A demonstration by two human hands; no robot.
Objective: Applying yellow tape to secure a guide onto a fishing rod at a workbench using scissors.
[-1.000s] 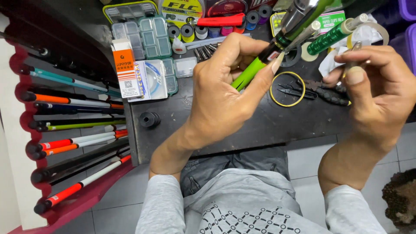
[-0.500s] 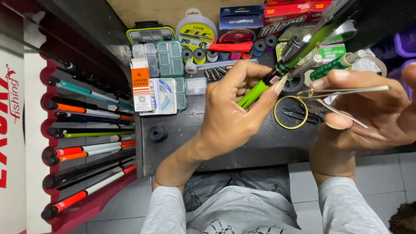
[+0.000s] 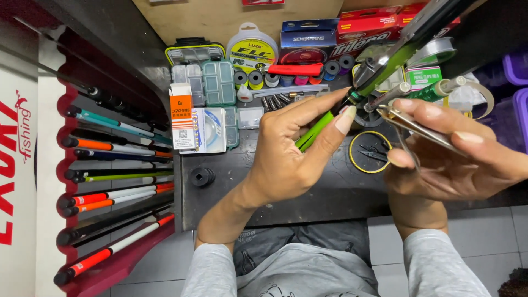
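We see the rod rack [image 3: 110, 181] at the left keeping rods sorted side by side, and the dark counter [image 3: 286, 187] carrying tackle boxes [image 3: 212, 82] and line spools [image 3: 253, 52] along its back edge within reach. Our left hand [image 3: 291, 154] is closed around a green fishing rod [image 3: 352, 104], raised aslant above the counter so its fittings face us. Our right hand [image 3: 456, 154] pinches metal tweezers [image 3: 418, 127], tips just beside the rod. A yellow ring [image 3: 369, 152] lies below.
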